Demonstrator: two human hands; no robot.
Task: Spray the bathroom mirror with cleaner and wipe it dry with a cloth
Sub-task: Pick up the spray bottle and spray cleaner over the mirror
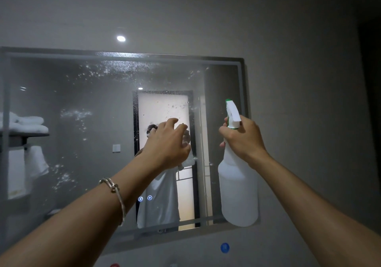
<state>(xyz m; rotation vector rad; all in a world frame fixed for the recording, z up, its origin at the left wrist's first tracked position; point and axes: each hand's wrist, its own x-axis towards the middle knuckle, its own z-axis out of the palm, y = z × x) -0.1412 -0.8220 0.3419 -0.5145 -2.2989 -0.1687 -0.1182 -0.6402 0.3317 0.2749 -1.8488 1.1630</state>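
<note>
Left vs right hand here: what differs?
The left hand grips a white cloth before the mirror, mid-glass; the right hand grips the spray bottle by its neck at the mirror's right edge. The left wrist wears a bracelet; the right wrist is bare. Both are raised at similar height.

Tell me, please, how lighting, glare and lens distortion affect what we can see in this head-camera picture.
Head view: dim overall, darkest at the right edge; a round light glares above the mirror; the reflected doorway is blown out white; droplets glint near the top; the wide lens bends the mirror's frame; the spray bottle looks fairly sharp.
</note>
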